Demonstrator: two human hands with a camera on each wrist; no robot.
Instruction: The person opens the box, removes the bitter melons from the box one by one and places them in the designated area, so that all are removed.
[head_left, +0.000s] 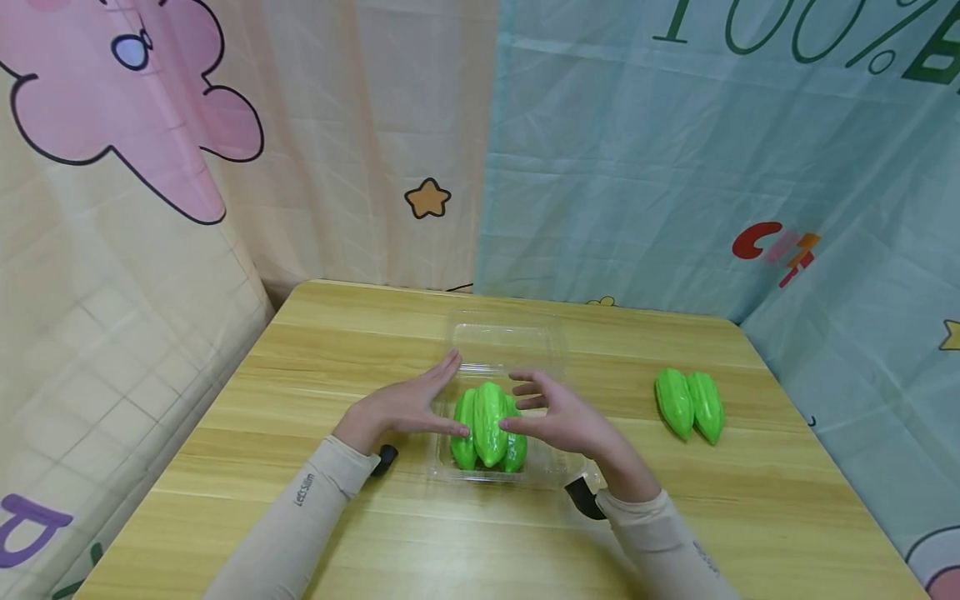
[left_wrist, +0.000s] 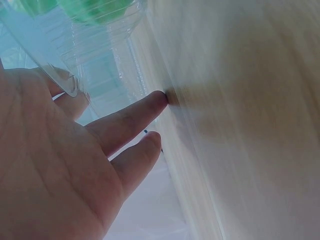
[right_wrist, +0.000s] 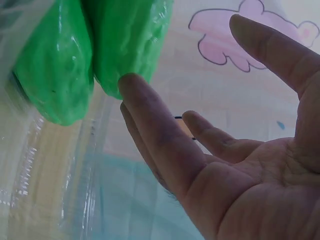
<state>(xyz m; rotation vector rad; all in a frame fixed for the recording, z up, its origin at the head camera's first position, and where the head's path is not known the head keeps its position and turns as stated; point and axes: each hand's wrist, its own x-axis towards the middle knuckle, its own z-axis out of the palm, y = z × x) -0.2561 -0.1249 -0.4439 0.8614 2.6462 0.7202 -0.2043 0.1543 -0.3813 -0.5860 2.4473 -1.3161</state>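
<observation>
A clear plastic clamshell box (head_left: 442, 471) lies in front of me with its lid (head_left: 551, 333) folded back. Several glossy green, ridged, gourd-like pieces (head_left: 490, 421) are in it, the middle one lying highest. My left hand (head_left: 405, 406) is at the box's left side, thumb stretched over toward the left piece. In the left wrist view, the box's clear edge (left_wrist: 75, 90) crosses in front of two fingers, and another fingertip reaches the tabletop. My right hand (head_left: 562, 417) hovers at the right, fingers spread and slightly bent, its thumb tip overlapping the right piece in the head view.
Two more green pieces (head_left: 690, 404) lie side by side on the right of the wooden table (head_left: 360, 533). Printed curtains (head_left: 360, 167) hang around the back and sides. Dark wrist-camera straps (head_left: 585, 500) show below both hands.
</observation>
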